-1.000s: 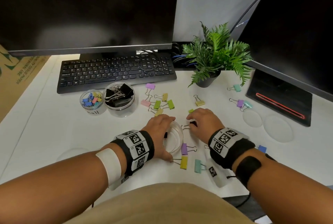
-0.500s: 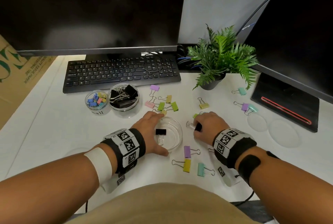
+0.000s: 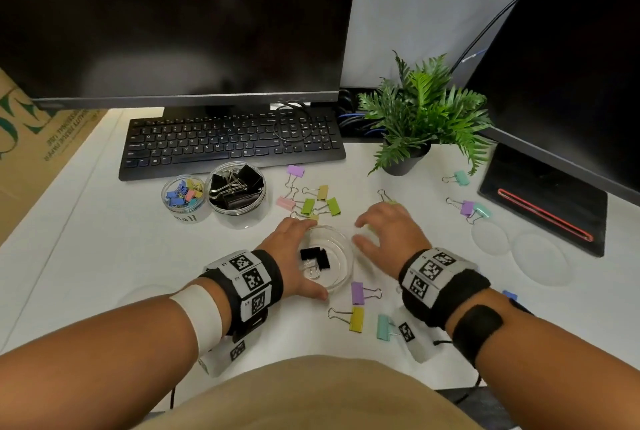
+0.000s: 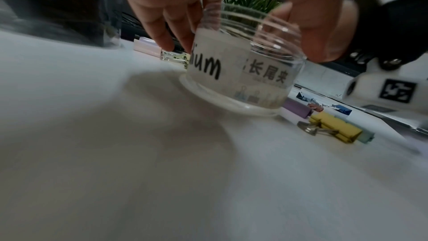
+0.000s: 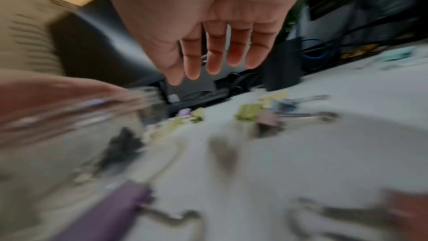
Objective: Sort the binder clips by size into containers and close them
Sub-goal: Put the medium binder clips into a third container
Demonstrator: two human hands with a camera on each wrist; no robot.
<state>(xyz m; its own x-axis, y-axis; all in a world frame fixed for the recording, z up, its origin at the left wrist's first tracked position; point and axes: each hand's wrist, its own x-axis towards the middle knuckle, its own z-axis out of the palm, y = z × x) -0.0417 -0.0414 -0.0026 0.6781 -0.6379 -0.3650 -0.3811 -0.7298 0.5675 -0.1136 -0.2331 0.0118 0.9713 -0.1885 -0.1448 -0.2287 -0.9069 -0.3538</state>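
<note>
My left hand (image 3: pixel 292 253) grips a clear open jar (image 3: pixel 341 256) marked "medium" (image 4: pixel 243 72), fingers (image 4: pixel 162 32) on its far side and thumb on its near side. Two black binder clips (image 3: pixel 314 257) lie inside it. Just right of the jar, my right hand (image 3: pixel 372 230) hovers open and holds nothing, its fingers (image 5: pixel 220 52) straight. Coloured medium clips lie loose on the white desk: purple (image 3: pixel 356 292), yellow (image 3: pixel 356 318) and teal (image 3: pixel 382 326) in front, and a cluster (image 3: pixel 311 202) behind the jar.
An open jar of small coloured clips (image 3: pixel 181 194) and an open jar of large black clips (image 3: pixel 237 192) stand before the keyboard (image 3: pixel 228 142). Clear lids (image 3: pixel 490 237) (image 3: pixel 540 258) lie at the right. More clips (image 3: pixel 471 209) sit near a potted plant (image 3: pixel 415 124).
My right hand has dropped its black clip into the jar, so two now lie there. It has then opened and drawn away to the right. The left hand stays on the jar.
</note>
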